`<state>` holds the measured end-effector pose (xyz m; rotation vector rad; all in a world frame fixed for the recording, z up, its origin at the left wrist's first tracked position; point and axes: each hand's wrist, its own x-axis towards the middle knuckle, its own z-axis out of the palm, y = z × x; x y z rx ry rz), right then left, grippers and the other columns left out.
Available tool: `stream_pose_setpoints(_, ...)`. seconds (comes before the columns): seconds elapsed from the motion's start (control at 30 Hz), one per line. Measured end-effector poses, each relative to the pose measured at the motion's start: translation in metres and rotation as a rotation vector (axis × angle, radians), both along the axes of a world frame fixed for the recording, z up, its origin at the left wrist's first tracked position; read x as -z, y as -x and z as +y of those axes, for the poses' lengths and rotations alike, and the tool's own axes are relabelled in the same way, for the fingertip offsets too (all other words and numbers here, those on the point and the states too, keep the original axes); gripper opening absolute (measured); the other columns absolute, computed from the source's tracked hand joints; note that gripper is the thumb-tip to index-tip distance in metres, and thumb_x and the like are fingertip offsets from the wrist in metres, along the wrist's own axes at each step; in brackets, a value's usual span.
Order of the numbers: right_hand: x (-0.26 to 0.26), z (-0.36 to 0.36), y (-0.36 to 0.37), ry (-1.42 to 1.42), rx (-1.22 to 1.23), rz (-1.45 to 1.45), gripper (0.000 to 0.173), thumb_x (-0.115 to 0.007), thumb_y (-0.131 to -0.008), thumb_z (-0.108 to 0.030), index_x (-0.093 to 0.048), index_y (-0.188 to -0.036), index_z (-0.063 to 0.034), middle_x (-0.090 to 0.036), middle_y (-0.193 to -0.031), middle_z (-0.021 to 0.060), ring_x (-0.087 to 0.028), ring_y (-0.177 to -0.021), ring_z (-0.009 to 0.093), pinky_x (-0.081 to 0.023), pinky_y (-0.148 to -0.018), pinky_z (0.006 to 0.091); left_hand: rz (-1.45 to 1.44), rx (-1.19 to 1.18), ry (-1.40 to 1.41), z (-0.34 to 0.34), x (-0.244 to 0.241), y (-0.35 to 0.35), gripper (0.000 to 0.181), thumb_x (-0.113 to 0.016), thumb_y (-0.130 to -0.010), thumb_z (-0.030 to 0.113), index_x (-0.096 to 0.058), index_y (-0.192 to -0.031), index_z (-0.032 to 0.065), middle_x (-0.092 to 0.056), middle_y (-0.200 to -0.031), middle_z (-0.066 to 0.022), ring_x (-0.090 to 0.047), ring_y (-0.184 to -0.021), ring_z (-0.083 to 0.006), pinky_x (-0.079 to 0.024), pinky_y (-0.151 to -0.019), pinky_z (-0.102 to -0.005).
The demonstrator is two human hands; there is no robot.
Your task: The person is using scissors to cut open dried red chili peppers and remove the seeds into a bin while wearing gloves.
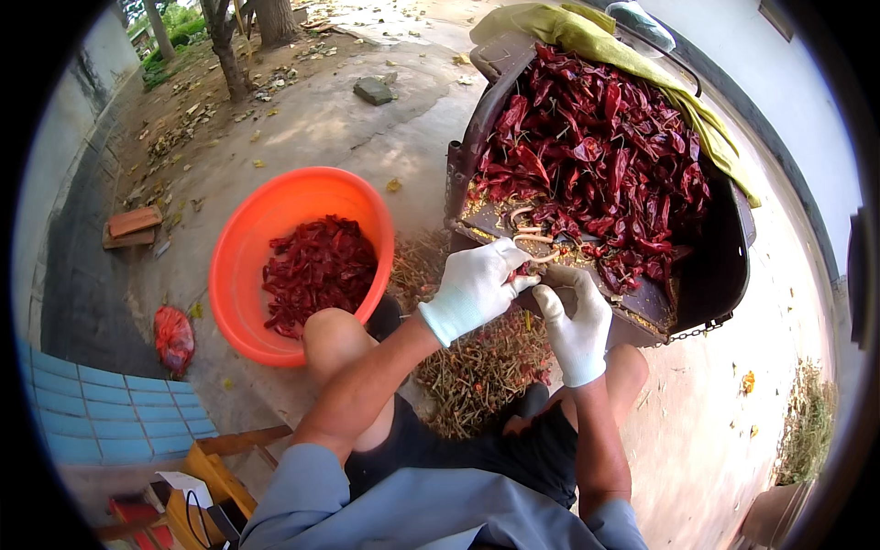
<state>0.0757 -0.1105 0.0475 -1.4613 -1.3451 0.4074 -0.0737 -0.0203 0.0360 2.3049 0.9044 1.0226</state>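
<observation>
In a white knit glove, my left hand (478, 278) pinches a dried red chili pepper (525, 267), mostly covered by the fingers. My right hand (579, 320), gloved too, has its bent fingers close beside that pepper. Whether its fingertips grip a stem cannot be made out. Both hands are at the front edge of a dark cart bed (639, 326), which holds a large heap of whole dried red chilies (598, 158). To the left, an orange plastic basin (234, 302) contains more red chilies (320, 271).
Cut stems (481, 371) lie piled on the ground between my legs. Yellow-green cloth (715, 130) drapes over the cart's far side. A chain (694, 331) hangs along its front. Farther left are bricks (134, 223) and a red plastic bag (174, 338). A wooden frame (206, 481) stands at lower left.
</observation>
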Motion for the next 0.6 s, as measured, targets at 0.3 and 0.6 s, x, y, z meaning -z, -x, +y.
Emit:
stream_pose_setpoints(0.3,-0.001,0.01,0.008,-0.044,0.033,-0.251,0.009,-0.072,-0.086,-0.01,-0.07,-0.091,-0.0031,-0.066,-0.075,0.0098,-0.064,-0.061,0.021,-0.051,-0.06,0.0298,0.184,0.083,-0.139,-0.002,0.002,0.007,0.018,-0.069,-0.084,0.026,-0.067,-0.088,0.0091,-0.061,-0.081,-0.0058,-0.066,-0.073,-0.0285,-0.051,-0.061,-0.039)
stream_pose_setpoints(0.6,0.029,0.045,-0.036,0.209,-0.093,1.327,0.01,-0.059,-0.1,-0.018,-0.061,-0.099,-0.0082,-0.066,-0.083,0.0042,-0.06,-0.065,0.011,-0.046,-0.054,0.0231,-0.38,0.234,0.502,-0.002,-0.013,0.015,0.019,-0.067,-0.092,0.018,-0.068,-0.092,-0.0009,-0.065,-0.08,-0.0064,-0.063,-0.072,-0.0152,-0.05,-0.067,-0.0283)
